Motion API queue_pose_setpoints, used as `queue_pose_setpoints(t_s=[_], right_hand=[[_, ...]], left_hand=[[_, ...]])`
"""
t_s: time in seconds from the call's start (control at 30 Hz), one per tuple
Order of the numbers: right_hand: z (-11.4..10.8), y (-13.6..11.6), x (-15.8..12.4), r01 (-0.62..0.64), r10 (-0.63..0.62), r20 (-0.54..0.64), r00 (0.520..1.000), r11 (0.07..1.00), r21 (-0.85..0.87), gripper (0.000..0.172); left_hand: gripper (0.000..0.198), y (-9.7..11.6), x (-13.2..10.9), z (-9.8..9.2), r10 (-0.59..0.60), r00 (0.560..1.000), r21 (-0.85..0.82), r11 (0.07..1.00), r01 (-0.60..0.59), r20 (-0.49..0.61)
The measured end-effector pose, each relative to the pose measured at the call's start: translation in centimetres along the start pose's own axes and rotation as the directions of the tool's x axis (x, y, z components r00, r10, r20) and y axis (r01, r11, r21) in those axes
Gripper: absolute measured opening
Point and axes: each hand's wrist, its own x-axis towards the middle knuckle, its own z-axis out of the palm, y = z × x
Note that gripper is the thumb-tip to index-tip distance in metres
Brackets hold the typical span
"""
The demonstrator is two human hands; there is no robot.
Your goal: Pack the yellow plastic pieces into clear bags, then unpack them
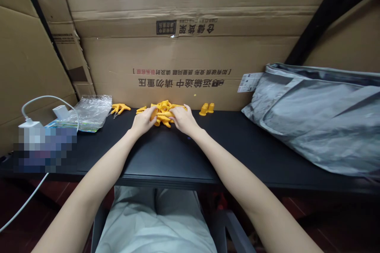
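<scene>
A pile of yellow plastic pieces (164, 106) lies at the back of the black table (172, 158), against the cardboard. My left hand (144, 120) grips the left end of a yellow piece at the front of the pile, fingers curled round it. On the other end of that piece, my right hand (183, 118) is closed too. Its exact shape is partly hidden by my fingers. Two small yellow pieces (204, 109) stand upright to the right of the pile. Farther left lies a yellow branched piece (120, 108) with small metal chains.
A large grey bag (314, 118) fills the table's right side. Clear plastic wrap (92, 110) lies at the left, beside a white charger (31, 132) with a cable and a blurred-out item. Cardboard (184, 53) walls the back and left side.
</scene>
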Motion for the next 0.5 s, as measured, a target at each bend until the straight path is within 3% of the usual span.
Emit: queue_pose_setpoints(t_s=[0.3,0.5], right_hand=[[-0.48,-0.07,-0.32,0.026,-0.025,-0.035,0.999,0.999,0.044,0.033],[-0.04,0.11,-0.23,0.042,-0.041,-0.021,0.999,0.998,0.053,0.027]], left_hand=[[0.038,0.28,0.02,-0.38,-0.054,0.998,-0.002,0.999,0.054,0.02],[0.038,0.36,-0.01,-0.26,-0.071,0.997,-0.005,0.997,0.071,0.038]])
